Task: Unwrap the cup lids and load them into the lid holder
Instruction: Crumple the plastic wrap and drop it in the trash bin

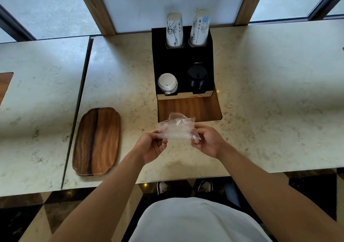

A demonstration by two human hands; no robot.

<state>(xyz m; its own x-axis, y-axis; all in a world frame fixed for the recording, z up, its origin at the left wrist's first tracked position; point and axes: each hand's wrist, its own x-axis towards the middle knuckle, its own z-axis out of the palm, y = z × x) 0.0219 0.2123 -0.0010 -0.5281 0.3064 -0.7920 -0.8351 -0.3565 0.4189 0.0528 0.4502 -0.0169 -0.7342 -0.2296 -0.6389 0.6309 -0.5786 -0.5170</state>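
Observation:
A crumpled clear plastic wrapper hangs above the counter between both hands. My left hand pinches its left end and my right hand pinches its right end. I see no lids inside it. Beyond my hands stands the black lid holder. A stack of white lids fills its front left slot and a stack of black lids fills its front right slot. Two stacks of paper cups stand upside down in the back slots.
A wooden tray lies on the marble counter to my left. A wooden inset panel sits just in front of the holder. A gap splits this counter from another on the left. Windows run behind.

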